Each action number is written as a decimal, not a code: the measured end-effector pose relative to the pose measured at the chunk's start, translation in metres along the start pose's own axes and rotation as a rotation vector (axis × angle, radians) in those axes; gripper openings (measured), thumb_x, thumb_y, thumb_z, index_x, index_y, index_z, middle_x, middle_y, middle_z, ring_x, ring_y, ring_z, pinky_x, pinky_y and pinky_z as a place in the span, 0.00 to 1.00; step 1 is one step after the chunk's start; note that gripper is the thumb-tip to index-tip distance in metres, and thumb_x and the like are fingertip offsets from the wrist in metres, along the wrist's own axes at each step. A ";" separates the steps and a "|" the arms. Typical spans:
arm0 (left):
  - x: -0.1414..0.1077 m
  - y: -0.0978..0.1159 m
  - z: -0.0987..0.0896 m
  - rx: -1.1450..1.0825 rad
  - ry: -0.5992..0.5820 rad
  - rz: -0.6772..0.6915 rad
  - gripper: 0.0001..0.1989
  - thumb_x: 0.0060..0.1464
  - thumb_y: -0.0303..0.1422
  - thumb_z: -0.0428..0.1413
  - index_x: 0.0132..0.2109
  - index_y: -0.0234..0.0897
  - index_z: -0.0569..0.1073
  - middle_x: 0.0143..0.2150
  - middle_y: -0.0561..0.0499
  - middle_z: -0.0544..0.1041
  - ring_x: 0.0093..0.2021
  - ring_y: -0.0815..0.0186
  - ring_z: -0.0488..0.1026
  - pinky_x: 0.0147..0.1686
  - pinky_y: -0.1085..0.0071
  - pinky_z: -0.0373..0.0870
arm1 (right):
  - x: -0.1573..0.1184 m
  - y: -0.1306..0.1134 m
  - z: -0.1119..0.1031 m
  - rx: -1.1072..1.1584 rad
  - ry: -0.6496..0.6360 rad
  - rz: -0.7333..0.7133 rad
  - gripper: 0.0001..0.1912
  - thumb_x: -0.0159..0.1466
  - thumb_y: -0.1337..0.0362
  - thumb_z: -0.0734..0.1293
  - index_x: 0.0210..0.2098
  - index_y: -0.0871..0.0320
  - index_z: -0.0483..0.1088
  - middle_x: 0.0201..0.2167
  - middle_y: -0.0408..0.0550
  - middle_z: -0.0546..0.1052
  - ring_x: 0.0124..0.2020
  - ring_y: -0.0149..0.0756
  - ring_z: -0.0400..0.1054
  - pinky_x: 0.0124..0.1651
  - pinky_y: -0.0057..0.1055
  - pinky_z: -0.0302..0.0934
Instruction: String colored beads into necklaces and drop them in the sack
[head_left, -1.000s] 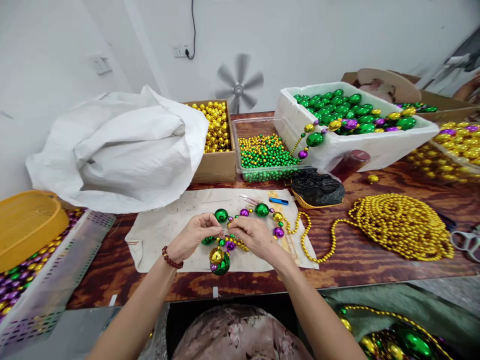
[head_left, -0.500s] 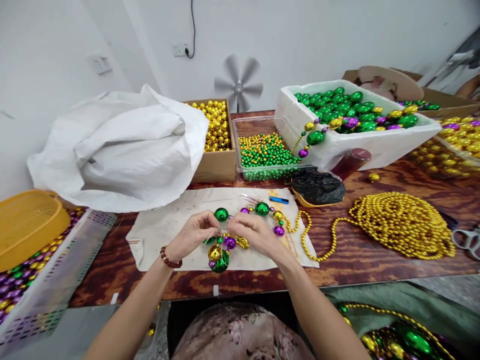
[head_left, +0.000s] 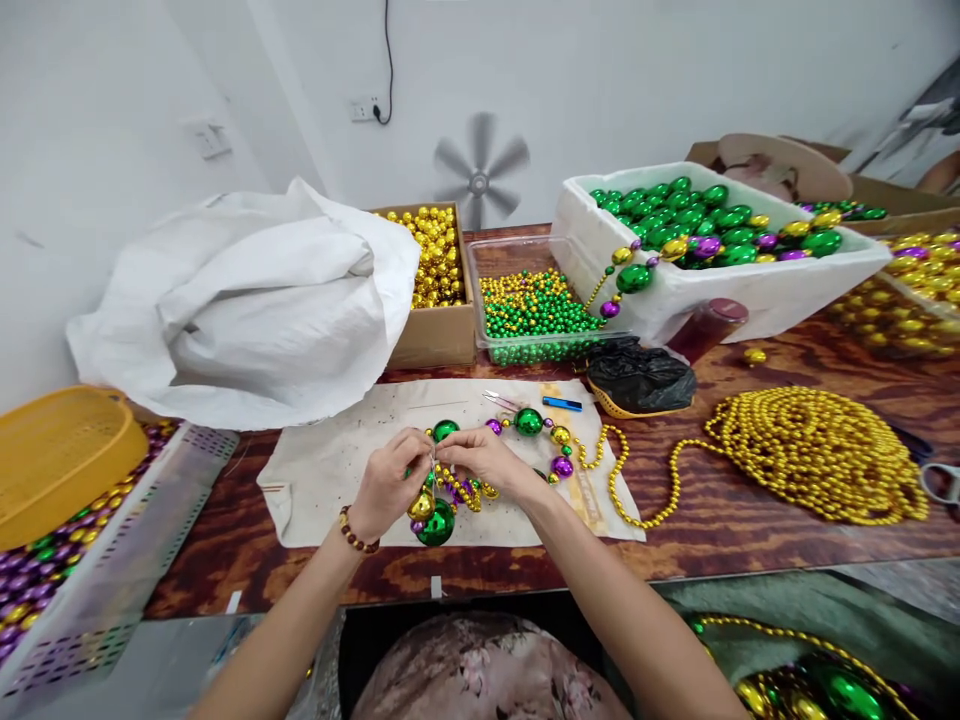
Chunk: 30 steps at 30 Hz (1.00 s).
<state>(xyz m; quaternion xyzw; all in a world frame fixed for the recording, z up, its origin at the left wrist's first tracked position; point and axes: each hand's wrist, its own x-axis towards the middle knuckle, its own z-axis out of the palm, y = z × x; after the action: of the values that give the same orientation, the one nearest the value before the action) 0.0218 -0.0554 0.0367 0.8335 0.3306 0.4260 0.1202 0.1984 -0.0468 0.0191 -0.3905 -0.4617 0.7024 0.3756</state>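
My left hand (head_left: pixel 391 482) is closed in a pinch on a thin pale string (head_left: pixel 433 462), a beaded bracelet at its wrist. From the right, my right hand (head_left: pixel 491 462) also pinches this string, fingertips close to the left ones. Beneath and around them lies a bead strand of mixed sizes. Its large green bead (head_left: pixel 435 522) rests below my left fingers, with a gold bead (head_left: pixel 421 506) beside it. The strand curves off to the right through another green bead (head_left: pixel 528 421) and a purple bead (head_left: pixel 562 466). My fingers hide part of it.
A pale cloth (head_left: pixel 322 480) covers the work spot, bearing a blue-handled tool (head_left: pixel 562 404) and small scissors (head_left: pixel 499 400). Coiled gold beads (head_left: pixel 814 455) lie right. Behind stand a clear tub (head_left: pixel 536 310), a foam box (head_left: pixel 720 290) and a cardboard box (head_left: pixel 431 335). A fan (head_left: pixel 480 182) spins.
My hands have come closer together, the right one moving left toward the left fingertips. The string between them is drawn in, and the beads below have shifted slightly.
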 end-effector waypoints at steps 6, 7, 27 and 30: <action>-0.005 -0.003 0.005 -0.031 0.085 0.003 0.07 0.58 0.21 0.54 0.36 0.38 0.72 0.36 0.49 0.78 0.35 0.69 0.77 0.32 0.75 0.74 | 0.003 0.006 0.005 -0.053 0.045 -0.051 0.11 0.52 0.56 0.69 0.28 0.58 0.72 0.17 0.36 0.65 0.19 0.27 0.53 0.25 0.26 0.46; -0.005 -0.003 0.005 -0.065 0.092 -0.034 0.07 0.58 0.22 0.54 0.36 0.38 0.73 0.35 0.49 0.78 0.35 0.68 0.77 0.32 0.74 0.74 | 0.002 0.005 0.002 -0.153 0.088 -0.098 0.09 0.53 0.58 0.68 0.27 0.57 0.72 0.19 0.38 0.67 0.21 0.28 0.55 0.26 0.26 0.48; 0.001 0.006 0.011 -1.091 0.156 -0.854 0.15 0.50 0.39 0.67 0.31 0.38 0.68 0.26 0.57 0.76 0.31 0.68 0.77 0.50 0.60 0.73 | -0.045 0.028 -0.030 0.301 0.235 -0.333 0.11 0.62 0.57 0.67 0.31 0.54 0.60 0.24 0.38 0.62 0.26 0.32 0.64 0.36 0.33 0.62; 0.004 0.005 0.012 -1.074 0.107 -0.826 0.15 0.50 0.38 0.67 0.31 0.38 0.68 0.24 0.58 0.75 0.28 0.70 0.74 0.51 0.59 0.73 | -0.041 0.026 -0.037 0.146 0.211 -0.345 0.12 0.63 0.55 0.67 0.32 0.54 0.62 0.23 0.38 0.64 0.26 0.32 0.64 0.33 0.31 0.60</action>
<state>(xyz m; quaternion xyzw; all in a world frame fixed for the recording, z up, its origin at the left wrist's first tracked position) 0.0349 -0.0557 0.0345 0.4412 0.3699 0.4909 0.6538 0.2446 -0.0780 -0.0075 -0.3487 -0.4278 0.6145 0.5638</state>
